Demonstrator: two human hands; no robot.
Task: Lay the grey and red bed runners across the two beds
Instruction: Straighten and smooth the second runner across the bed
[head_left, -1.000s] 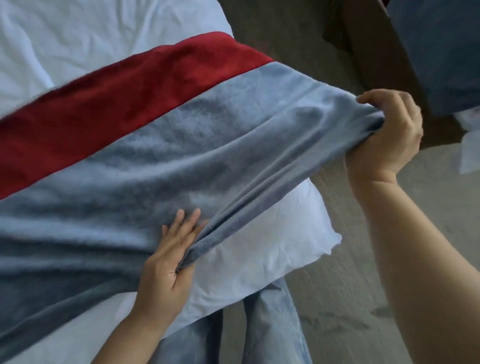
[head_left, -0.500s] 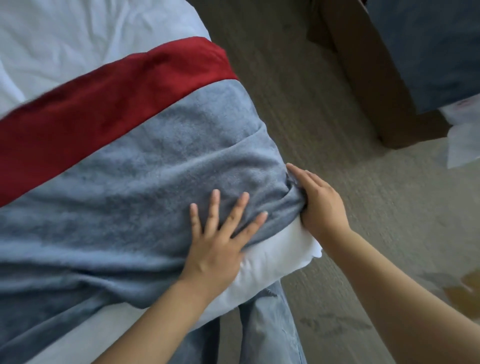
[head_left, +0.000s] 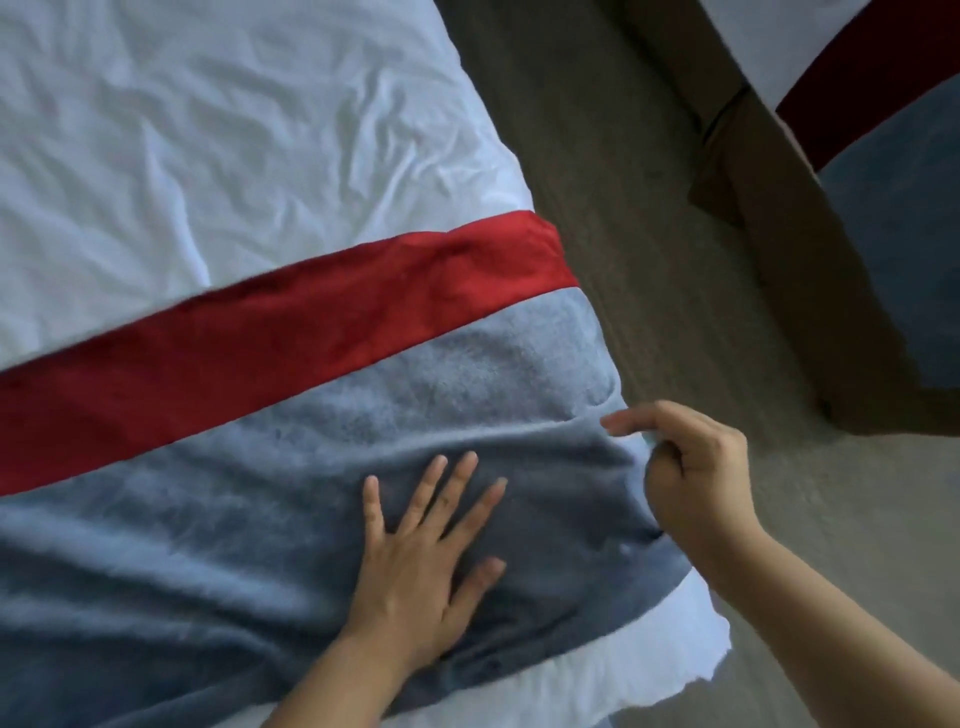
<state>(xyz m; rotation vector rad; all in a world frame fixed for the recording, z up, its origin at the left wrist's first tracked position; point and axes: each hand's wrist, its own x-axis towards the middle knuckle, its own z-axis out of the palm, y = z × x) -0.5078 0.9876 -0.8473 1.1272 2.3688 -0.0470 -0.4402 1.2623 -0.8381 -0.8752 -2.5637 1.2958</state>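
Left hand (head_left: 415, 566): palm down on the grey band of the bed runner (head_left: 291, 499), fingers straight and fanned apart, thumb splayed toward the bed's side. The forearm comes in from the lower edge of view. I read this as a flat press with nothing pinched.

Right hand (head_left: 696, 483): just beside the left fingertips, at the runner's end where the cloth turns over the side of the bed. The forefinger reaches out along the cloth and the other fingers curl toward the palm. I cannot tell whether they nip the hem or hold nothing.

The runner lies across the near bed (head_left: 208, 130) under the left palm. Its red band is beyond the left fingertips, with creased white sheet past that. A white strip shows on the wrist side.

Beyond the right hand, across the carpet (head_left: 623, 182), a second bed (head_left: 753, 31) on a wooden frame (head_left: 779, 260) carries a second runner (head_left: 893, 234).
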